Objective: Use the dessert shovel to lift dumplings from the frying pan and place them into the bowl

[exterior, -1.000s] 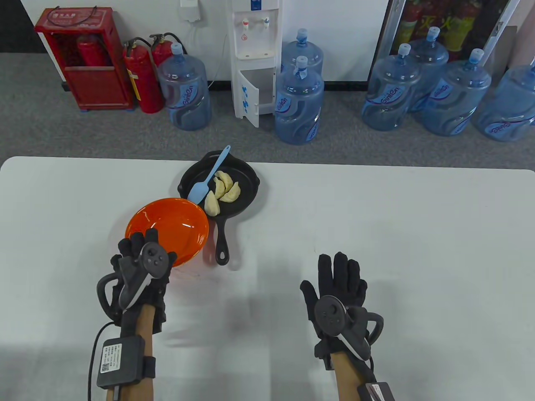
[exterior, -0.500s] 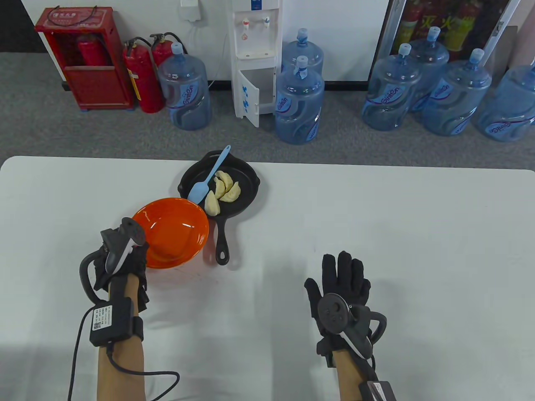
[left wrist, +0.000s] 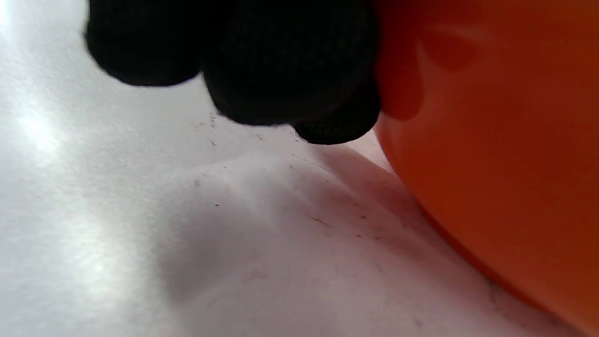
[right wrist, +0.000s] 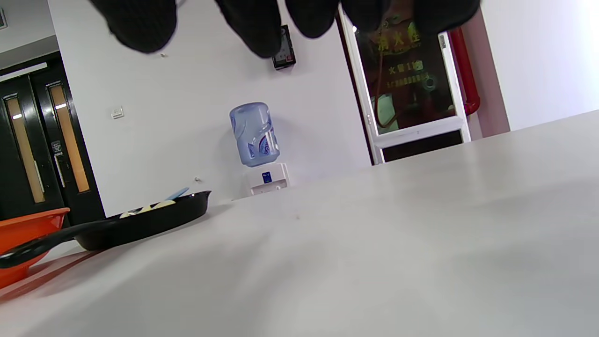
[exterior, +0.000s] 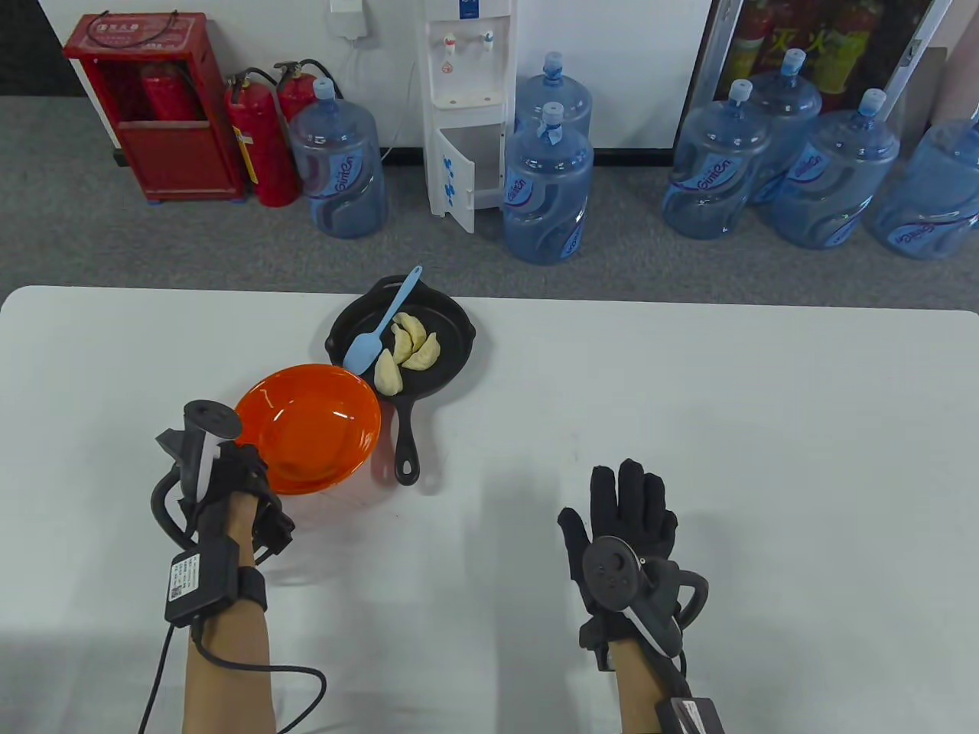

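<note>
Right grip (exterior: 623, 520): flat, palm down, fingers straight and spread, holding nothing, on the bare counter (exterior: 765, 459). Its fingertips (right wrist: 135, 23) hang in along the top of the right wrist view, nothing between them.

Left grip (exterior: 229, 489): turned on edge at the near-left rim of the orange bowl (exterior: 310, 428). Left wrist view shows gloved fingertips (left wrist: 281, 70) curled against the bowl's outer wall; thumb side is hidden, so cannot tell if it actually clamps the rim.

Bowl holds nothing, sits just ahead-right of the left grip.

Beyond the bowl, touching or nearly so: black cast-iron frying pan (exterior: 451, 344), handle pointing back toward the near edge, ahead-left of the right grip.

In the pan: three dumplings (exterior: 409, 352) clustered right of centre. Light blue dessert shovel (exterior: 378, 329) lies beside them, blade down in the pan, handle leaning over the far rim. Neither grip touches it.
</note>
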{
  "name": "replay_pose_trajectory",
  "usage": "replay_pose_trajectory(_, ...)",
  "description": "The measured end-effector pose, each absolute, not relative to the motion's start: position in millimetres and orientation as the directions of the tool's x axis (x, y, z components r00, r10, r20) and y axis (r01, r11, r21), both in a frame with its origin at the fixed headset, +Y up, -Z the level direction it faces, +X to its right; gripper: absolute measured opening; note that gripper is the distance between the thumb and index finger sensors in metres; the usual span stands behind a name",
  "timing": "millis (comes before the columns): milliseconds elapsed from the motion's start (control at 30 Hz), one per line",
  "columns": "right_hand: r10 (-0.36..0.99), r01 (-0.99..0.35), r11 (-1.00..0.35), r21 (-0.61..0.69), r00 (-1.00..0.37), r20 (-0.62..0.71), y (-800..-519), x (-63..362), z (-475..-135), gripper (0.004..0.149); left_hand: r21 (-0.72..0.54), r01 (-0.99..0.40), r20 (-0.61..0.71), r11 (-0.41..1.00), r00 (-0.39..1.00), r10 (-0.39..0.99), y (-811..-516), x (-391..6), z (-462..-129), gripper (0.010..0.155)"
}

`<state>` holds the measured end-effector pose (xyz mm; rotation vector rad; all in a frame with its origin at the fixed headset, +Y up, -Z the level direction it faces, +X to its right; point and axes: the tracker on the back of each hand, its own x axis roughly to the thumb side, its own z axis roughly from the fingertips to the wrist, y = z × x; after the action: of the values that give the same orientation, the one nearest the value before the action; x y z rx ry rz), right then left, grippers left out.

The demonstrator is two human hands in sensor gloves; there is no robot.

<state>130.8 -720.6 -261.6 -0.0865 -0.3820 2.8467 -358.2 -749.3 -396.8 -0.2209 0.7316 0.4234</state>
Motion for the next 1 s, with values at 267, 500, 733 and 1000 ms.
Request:
replay_pose_trajectory(267, 0.292, -0.278, -0.927, -0.251, -0.956, -0.02, -722.0, 131.3, -262.8, 0.071, 0.017, -0.458, -0.623, 0.889, 0.69, 0.368, -740.4, -362.4, -390.6, 0.047)
replay_pose_trajectory(500, 0.374, -0.369, -0.904, -0.215, -0.927, 0.019, -722.1, 134.6, -263.4, 0.073, 0.042, -0.428, -0.561, 0.903, 0.738, 0.376, -709.8, -363.8, -377.5, 0.047)
replay_pose_trajectory(733, 0.476, -0.483, -0.862, -0.152, -0.876, 0.079, -723.8, 132.0, -264.3, 0.078, 0.046, -0.394, -0.439, 0.918, 0.817, 0.373, -680.3, -342.2, -358.8, 0.047)
replay_pose_trajectory(1000, 0.606, -0.617, -0.784, -0.063, -0.784, 0.138, -724.2, 129.6, -262.5, 0.081, 0.003, -0.362, -0.287, 0.932, 0.893, 0.348, -659.8, -297.3, -335.7, 0.047)
